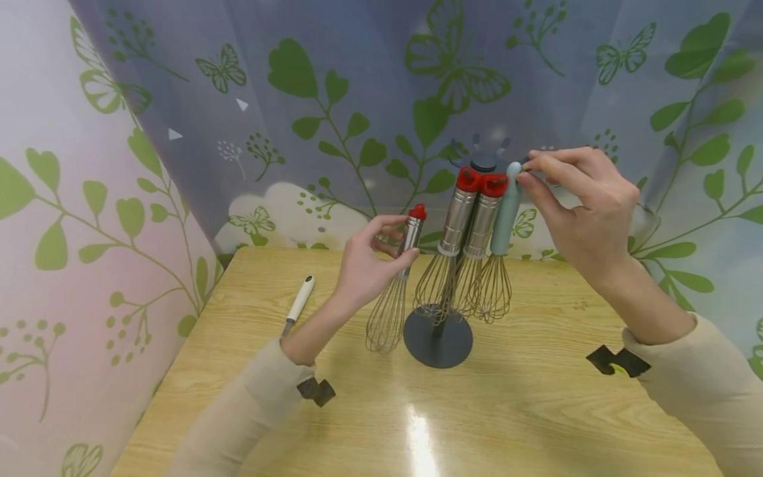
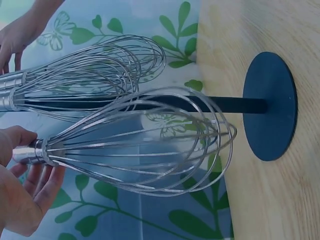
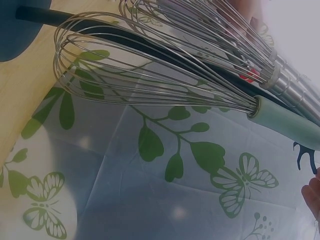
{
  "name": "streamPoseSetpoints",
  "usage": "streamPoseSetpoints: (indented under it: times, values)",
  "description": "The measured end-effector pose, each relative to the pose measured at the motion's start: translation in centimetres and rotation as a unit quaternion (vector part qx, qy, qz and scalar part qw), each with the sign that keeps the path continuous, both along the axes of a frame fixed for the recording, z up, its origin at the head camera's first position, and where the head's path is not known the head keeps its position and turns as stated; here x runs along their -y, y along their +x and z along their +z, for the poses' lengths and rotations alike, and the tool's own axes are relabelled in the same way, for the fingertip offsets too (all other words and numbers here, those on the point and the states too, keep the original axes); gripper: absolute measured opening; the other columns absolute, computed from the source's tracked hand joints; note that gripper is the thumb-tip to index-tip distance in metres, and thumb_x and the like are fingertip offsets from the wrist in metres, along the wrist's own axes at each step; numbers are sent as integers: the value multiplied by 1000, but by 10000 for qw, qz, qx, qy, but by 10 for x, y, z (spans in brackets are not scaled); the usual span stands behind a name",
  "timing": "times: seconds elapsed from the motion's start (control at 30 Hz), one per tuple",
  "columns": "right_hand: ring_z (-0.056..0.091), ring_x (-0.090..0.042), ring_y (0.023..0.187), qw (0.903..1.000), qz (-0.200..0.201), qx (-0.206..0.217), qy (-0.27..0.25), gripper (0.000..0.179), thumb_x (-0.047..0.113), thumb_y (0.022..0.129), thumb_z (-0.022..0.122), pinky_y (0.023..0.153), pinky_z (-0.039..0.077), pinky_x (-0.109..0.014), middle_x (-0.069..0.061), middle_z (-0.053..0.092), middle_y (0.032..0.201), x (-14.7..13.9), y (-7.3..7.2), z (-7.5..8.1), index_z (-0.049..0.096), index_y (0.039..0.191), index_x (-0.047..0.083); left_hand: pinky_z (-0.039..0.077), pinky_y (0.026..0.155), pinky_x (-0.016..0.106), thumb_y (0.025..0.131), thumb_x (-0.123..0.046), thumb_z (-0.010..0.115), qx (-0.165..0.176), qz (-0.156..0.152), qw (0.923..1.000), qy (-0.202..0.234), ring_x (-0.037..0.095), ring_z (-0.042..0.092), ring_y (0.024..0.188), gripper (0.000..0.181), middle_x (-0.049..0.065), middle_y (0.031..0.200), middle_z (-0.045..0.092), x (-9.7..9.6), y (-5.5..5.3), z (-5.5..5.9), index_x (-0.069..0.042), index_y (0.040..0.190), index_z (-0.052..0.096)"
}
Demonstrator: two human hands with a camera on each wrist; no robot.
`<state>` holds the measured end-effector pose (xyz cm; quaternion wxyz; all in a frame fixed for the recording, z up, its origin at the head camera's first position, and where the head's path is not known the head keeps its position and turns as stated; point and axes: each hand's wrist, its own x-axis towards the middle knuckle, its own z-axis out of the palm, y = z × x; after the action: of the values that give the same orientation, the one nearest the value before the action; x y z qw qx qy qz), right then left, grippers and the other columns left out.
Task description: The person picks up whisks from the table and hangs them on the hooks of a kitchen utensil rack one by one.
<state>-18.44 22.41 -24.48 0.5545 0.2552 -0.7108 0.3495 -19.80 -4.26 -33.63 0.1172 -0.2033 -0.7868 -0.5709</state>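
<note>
My left hand point(image 1: 372, 262) holds a whisk point(image 1: 387, 315) by its steel, red-capped handle, thumb on one side and fingers on the other. The whisk hangs wires down, left of a dark utensil stand point(image 1: 438, 348), its loops spread wide in the left wrist view. On the stand hang two steel-handled whisks with red caps point(image 1: 467, 177) and a whisk with a pale blue-green handle point(image 1: 505, 218). At the top right, my right hand point(image 1: 587, 199) pinches a dark hook of the stand, beside the pale handle's tip. Its fingertips point(image 3: 312, 195) barely enter the right wrist view.
A utensil with a cream handle point(image 1: 301, 298) lies on the wooden table point(image 1: 524, 411) at the left, its lower end behind my left forearm. A curtain point(image 1: 369, 79) printed with leaves and butterflies hangs behind the table. More dark hooks point(image 1: 503, 142) fan out from the stand's top.
</note>
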Motion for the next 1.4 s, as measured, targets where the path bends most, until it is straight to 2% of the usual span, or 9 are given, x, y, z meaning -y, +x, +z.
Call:
streamPoseSetpoints:
  times: [0.2,0.37,0.67,0.87,1.13,1.4]
  values:
    - [77,-22,98,10000,32,-13,-43,53,51,95,76,90,46,-7,-26,78,93,0,0,1,82,90,-2,60,62,29,90,-11,83,-310,37,9995,-39,30,73,83,47,16,111,73,-2,0,6,-10,135,67]
    - [77,-26,98,10000,22,-5,-57,54,52,95,75,90,46,-7,-26,78,93,1,0,1,82,90,-2,61,62,29,90,-11,83,-420,79,9991,-16,29,72,84,47,15,111,73,-5,0,11,-10,135,67]
    - [78,-21,99,10000,-2,-14,-96,57,55,95,74,90,46,-6,-26,78,93,1,0,1,82,89,-2,66,73,31,91,-9,81,-633,-27,9977,238,28,70,84,47,16,113,71,-13,2,17,-9,136,67]
    - [77,-16,99,10000,20,-14,-89,58,55,95,74,89,45,-5,-26,78,93,1,0,0,82,90,-2,66,73,40,91,-7,80,-949,28,9953,175,29,71,83,46,17,111,70,-13,4,22,-7,135,67]
    - [78,-22,99,10000,-21,-16,-92,56,54,95,75,90,46,-6,-26,78,93,2,1,0,82,90,-2,64,69,41,90,-8,81,-1297,129,9915,15,28,70,82,47,16,109,70,-10,5,32,-6,135,68]
    - [77,-18,101,9999,21,-15,-111,56,53,94,75,92,47,-7,-26,78,93,2,1,1,82,90,-2,65,72,40,89,-6,81,-1565,127,9876,11,28,71,83,47,17,108,70,-11,4,42,-4,134,68]
